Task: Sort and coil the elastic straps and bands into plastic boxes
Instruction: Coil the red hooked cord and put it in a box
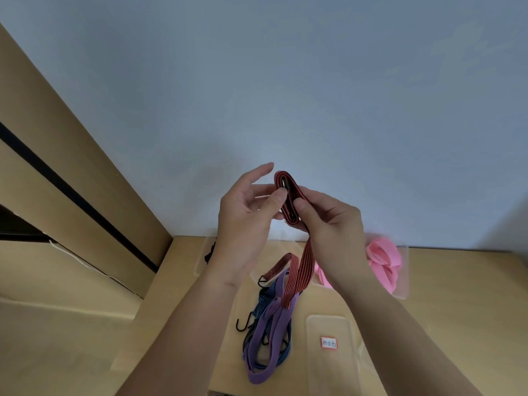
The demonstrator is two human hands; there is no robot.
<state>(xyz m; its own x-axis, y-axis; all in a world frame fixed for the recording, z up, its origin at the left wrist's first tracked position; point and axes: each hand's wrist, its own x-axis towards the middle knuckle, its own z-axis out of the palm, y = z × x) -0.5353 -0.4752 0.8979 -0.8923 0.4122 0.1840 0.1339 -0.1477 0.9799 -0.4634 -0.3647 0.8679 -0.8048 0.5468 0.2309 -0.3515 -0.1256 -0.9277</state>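
Above table, R hand grips red strap (half-coiled), L hand prob. pinching.

Pale grey-blue wall behind a light wooden table, tan panels left.

A red ground with fine black lengthwise stripes is being shown by the red strap, on the raised coil and on the hanging tail alike. Plain purple is being shown by the purple band lying on the counter, whose surface is being shown in a light tan wood tone. Blue with fine stripes is being shown by the blue strap; black is being shown by the hook beside it. Solid pink is being shown by the pink band inside a clear box. A white label edged in red is being carried by a clear plastic piece. Pale blue-grey is being shown by the wall.
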